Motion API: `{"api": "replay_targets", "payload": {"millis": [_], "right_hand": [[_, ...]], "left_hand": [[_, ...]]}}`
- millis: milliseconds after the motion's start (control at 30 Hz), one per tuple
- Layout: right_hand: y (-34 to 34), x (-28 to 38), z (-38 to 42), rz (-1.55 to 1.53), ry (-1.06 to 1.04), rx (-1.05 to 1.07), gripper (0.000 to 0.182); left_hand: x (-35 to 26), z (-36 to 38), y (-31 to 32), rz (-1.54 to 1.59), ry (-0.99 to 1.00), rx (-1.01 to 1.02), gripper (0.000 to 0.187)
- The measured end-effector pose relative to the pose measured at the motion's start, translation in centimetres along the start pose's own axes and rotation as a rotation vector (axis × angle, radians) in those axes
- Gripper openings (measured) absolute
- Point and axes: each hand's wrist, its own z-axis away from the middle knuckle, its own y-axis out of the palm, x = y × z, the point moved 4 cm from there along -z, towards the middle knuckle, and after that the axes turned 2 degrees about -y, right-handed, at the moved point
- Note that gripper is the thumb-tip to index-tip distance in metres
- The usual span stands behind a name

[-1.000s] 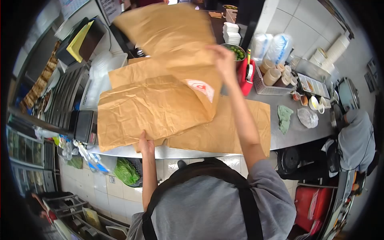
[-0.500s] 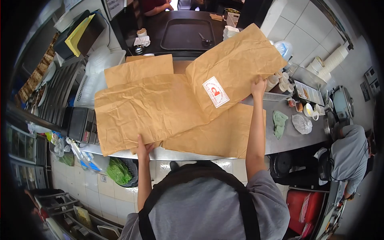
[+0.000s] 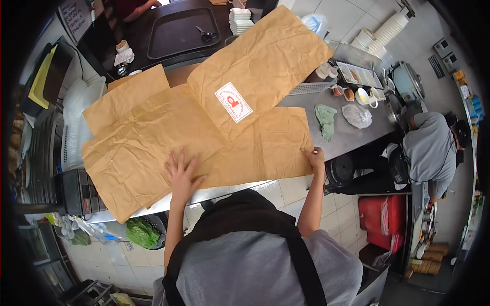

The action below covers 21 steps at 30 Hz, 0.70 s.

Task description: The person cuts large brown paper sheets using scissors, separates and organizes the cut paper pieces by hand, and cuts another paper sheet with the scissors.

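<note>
Overlapping brown paper sheets cover the counter. A creased upper sheet (image 3: 260, 56) bears a white label (image 3: 234, 102) with a red print and slants toward the upper right. On the left part of the creased paper my left hand (image 3: 184, 176) lies flat with its fingers spread. My right hand (image 3: 315, 159) pinches the right edge of the lower brown sheet (image 3: 278, 145) near its front corner. Another brown sheet (image 3: 125, 97) shows behind, at the left.
Beyond the counter lies a black tray (image 3: 184, 35) with scissors (image 3: 206, 34). Right of the paper are a green cloth (image 3: 325, 121), a plastic bag (image 3: 356, 116) and sauce containers. A co-worker (image 3: 434, 143) stands at the right. Plastic containers (image 3: 76, 109) fill a basket at left.
My left hand has moved from the paper's front edge onto its top and opened. My right hand has let go of the upper sheet and moved down to the lower sheet's edge. The view has turned.
</note>
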Motion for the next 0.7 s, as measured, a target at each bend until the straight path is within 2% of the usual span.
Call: {"api": "replay_targets", "payload": {"millis": [33, 133, 167, 200, 233, 300, 333, 400, 600, 633, 700], "right_hand": [[0.5, -0.7, -0.6, -0.179, -0.017, 0.089, 0.039], [-4.0, 3.5, 1.6, -0.494, -0.086, 0.070, 0.022], [-6.6, 5.2, 2.4, -0.381, -0.243, -0.016, 0.013], [-8.7, 4.3, 1.5, -0.330, -0.257, -0.059, 0.012], [-11.4, 8.5, 4.0, -0.393, -0.277, -0.067, 0.010], [-16.7, 11.4, 5.3, -0.309, -0.370, -0.107, 0.009], [-19.3, 12.5, 5.5, -0.249, -0.417, -0.091, 0.009], [-23.9, 16.3, 7.5, -0.313, -0.461, -0.122, 0.009], [-37.9, 26.2, 14.0, -0.055, -0.768, -0.287, 0.016], [-38.5, 28.8, 15.9, 0.004, -0.768, -0.241, 0.017], [-42.0, 30.8, 16.2, 0.035, -0.924, -0.258, 0.019]], "left_hand": [[0.2, 0.0, 0.5, -0.009, -0.011, 0.007, 0.056], [1.1, -0.9, 3.5, -0.038, -0.040, -0.012, 0.060], [1.6, -1.0, 4.2, -0.059, -0.050, -0.029, 0.059], [2.1, -1.0, 4.8, -0.085, -0.068, -0.048, 0.058], [2.4, -0.9, 5.3, -0.085, -0.059, -0.050, 0.057], [3.0, -1.0, 6.0, -0.088, -0.048, -0.057, 0.056], [3.2, -1.0, 6.2, -0.104, -0.054, -0.064, 0.056], [3.1, -1.0, 6.7, -0.129, -0.056, -0.078, 0.055], [3.1, -0.8, 6.6, -0.106, -0.070, -0.095, 0.055], [3.3, -0.9, 6.5, -0.116, -0.070, -0.099, 0.058], [2.9, -0.9, 6.2, -0.135, -0.075, -0.105, 0.064]]}}
